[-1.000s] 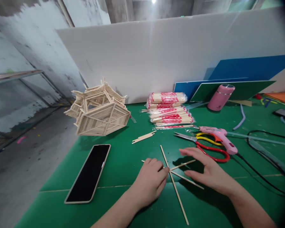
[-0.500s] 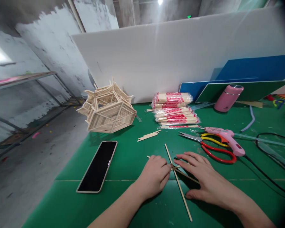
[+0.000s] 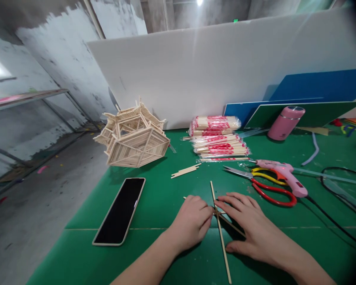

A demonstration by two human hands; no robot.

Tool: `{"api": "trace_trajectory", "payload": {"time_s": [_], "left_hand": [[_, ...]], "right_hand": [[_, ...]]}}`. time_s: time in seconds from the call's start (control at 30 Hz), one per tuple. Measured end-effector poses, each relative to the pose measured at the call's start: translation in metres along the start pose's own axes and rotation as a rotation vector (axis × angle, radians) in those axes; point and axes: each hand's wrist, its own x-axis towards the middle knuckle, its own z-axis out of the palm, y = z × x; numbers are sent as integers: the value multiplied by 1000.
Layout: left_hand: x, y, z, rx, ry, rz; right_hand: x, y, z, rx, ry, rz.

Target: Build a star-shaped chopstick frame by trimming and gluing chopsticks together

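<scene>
Several thin wooden sticks cross one another on the green table, and the longest stick runs from the far side toward me. My left hand is closed on the sticks near the crossing, its fingertips pinching there; a stick end pokes out beyond its knuckles. My right hand rests with spread fingers over the sticks' right side. Its fingertips are by the upper part of the long stick, and its thumb is close to the lower part. Another stick slants beneath this hand. The pinched spot is partly hidden.
A phone lies left, with a hexagonal stick model behind it. Short sticks and wrapped chopstick bundles lie beyond my hands. Scissors, a pink glue gun with its cord, and a pink bottle are at right.
The long stick has turned, its far end shifting right and its near end left. My right hand's thumb has moved left toward it. My left hand stays at the crossing.
</scene>
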Motion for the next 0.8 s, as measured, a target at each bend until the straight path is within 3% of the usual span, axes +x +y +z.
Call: {"api": "trace_trajectory", "payload": {"time_s": [0.17, 0.43, 0.8], "left_hand": [[-1, -4, 0, -41, 44, -19], [0, -19, -10, -8, 94, -114], [7, -20, -13, 110, -14, -106]], "right_hand": [[-4, 4, -4, 111, 22, -7], [-3, 19, -8, 340, 236, 109], [3, 8, -4, 159, 200, 71]]}}
